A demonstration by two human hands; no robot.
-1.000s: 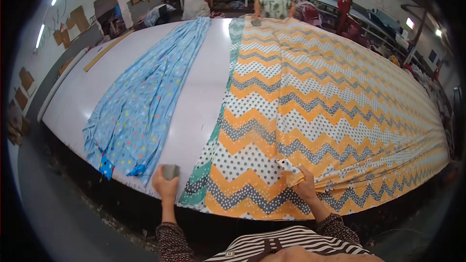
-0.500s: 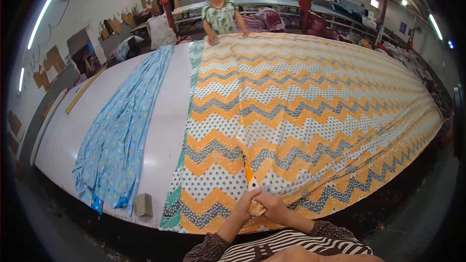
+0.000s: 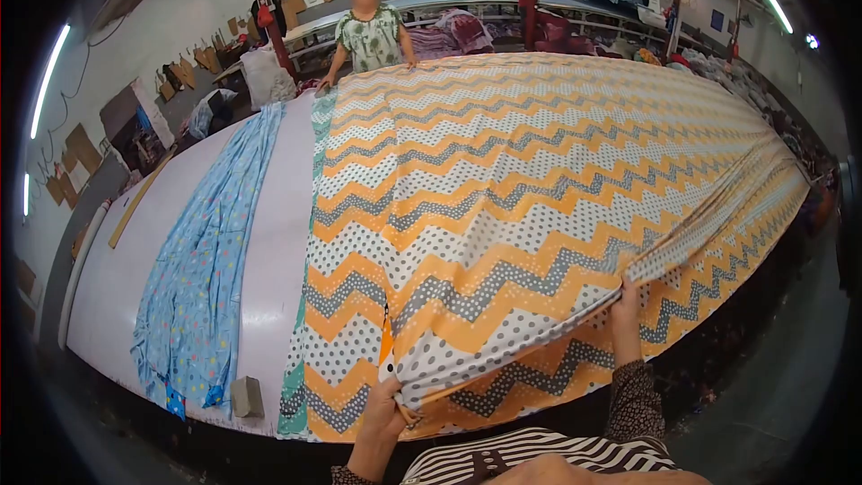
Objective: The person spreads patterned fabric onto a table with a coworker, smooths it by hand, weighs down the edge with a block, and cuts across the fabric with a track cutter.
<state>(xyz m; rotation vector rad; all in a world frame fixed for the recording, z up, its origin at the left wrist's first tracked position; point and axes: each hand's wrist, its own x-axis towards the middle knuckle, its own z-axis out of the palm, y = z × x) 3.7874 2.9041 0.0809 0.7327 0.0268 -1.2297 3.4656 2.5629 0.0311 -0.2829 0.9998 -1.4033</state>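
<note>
A large zigzag-patterned fabric (image 3: 467, 216) in orange, grey and dotted white is spread over the long table. My left hand (image 3: 383, 409) grips the near edge of its upper layer, close to the front of the table. Farther right, my right hand (image 3: 626, 301) is closed on the same edge, lifting it so the cloth stretches between both hands. Beneath the raised edge, more of the same pattern lies flat. A green fabric strip (image 3: 294, 386) shows along the left side of the zigzag cloth.
Left of the cloth, a bunched light-blue dotted fabric (image 3: 193, 260) lies on the pale tabletop (image 3: 274, 287), with a grey block (image 3: 247, 397) near the front edge. A yellowish strip (image 3: 139, 202) lies at far left. A co-worker (image 3: 368, 36) stands at the far edge, hands by the fabric.
My hands were together at the near edge; now they are apart, the right one farther right and higher, pulling the fabric edge taut. The view has shifted right.
</note>
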